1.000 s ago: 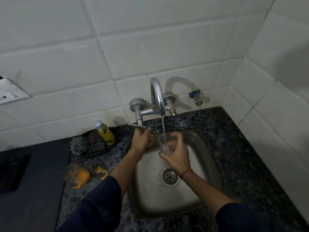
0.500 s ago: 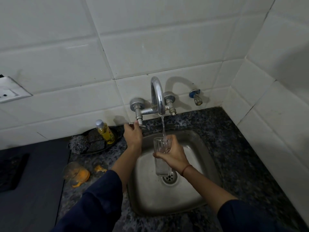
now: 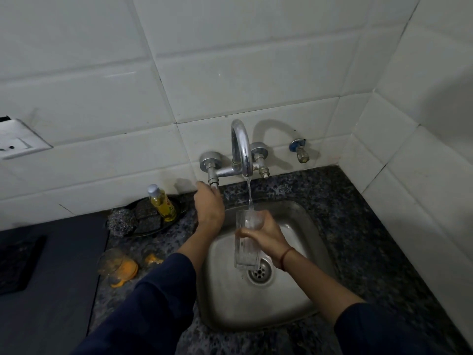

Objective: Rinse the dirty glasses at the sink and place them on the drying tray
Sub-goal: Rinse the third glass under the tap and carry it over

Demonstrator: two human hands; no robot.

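Two bare hands work over a square stainless-steel sink (image 3: 294, 301) set into a dark speckled granite table (image 3: 358, 226). The right hand (image 3: 266, 237) has its grip closed around the upper part of a tall clear ribbed drinking glass (image 3: 245, 248), held upright above the sink's round drain (image 3: 259, 271) at about the middle of the basin. A thin stream of water (image 3: 249, 194) falls from the curved chrome tap spout (image 3: 240, 147) at 12 o'clock of the sink straight into the glass's open mouth.

The left hand (image 3: 208, 206) reaches to 11 o'clock of the sink, its fingers curled down over the tap's left valve handle (image 3: 213, 184); the handle itself is mostly hidden under the hand, so how firmly the grip is closed on it cannot be told. Both forearms come out of dark navy sleeves (image 3: 153, 303).

At 9 o'clock of the sink, on the table, lie two dirty clear glasses with orange residue (image 3: 117, 266), tipped on their sides. Farther back, at 10 o'clock, a dark round dish (image 3: 176, 213) against the white tiled wall (image 3: 230, 60) holds a small yellow bottle with a silver cap (image 3: 162, 203), a grey steel-wool scrubber (image 3: 121, 221) and dark scouring pads (image 3: 148, 219). A small brass wall tap with a blue collar (image 3: 299, 149) sits at 1 o'clock of the sink, apart from the main spout.
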